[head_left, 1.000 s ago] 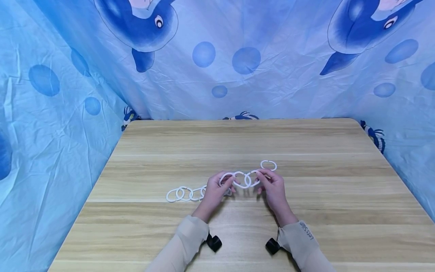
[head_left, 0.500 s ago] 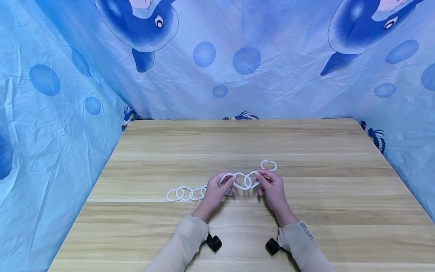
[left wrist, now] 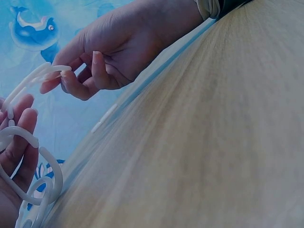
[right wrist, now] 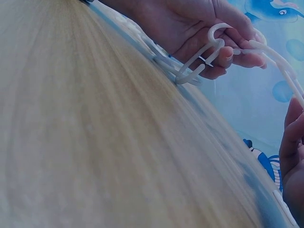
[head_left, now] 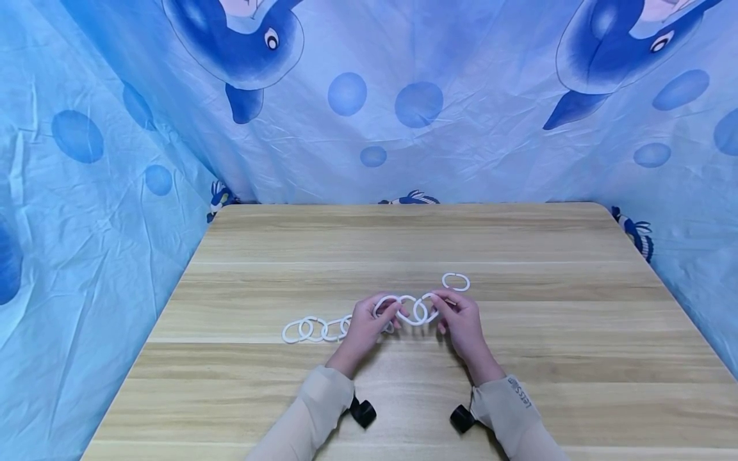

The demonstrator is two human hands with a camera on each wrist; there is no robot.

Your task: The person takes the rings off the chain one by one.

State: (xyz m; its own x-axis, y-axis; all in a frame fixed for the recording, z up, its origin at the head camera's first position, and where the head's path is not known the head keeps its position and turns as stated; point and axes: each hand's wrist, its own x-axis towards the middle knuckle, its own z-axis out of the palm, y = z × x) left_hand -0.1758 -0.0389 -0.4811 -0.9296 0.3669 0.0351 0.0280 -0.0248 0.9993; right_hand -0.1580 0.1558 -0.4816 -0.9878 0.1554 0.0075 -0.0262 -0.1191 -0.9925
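My left hand pinches a white plastic chain link between thumb and fingers just above the table. From it, interlocked white links run across to my right hand, which pinches the end link by its outer side. In the left wrist view, a link near my left hand has a narrow gap in its ring. Behind my left hand, more of the chain trails leftward flat on the table, partly hidden by that hand. In the right wrist view, links hang below my left fingers.
A single loose white link, with a gap in its ring, lies just beyond my right hand. The wood-grain table stretches out on both sides. A blue curtain with printed dolphins hangs behind its far edge.
Both hands have dipped very slightly toward me, with the links between them. The grips, the trailing chain and the loose link look the same.
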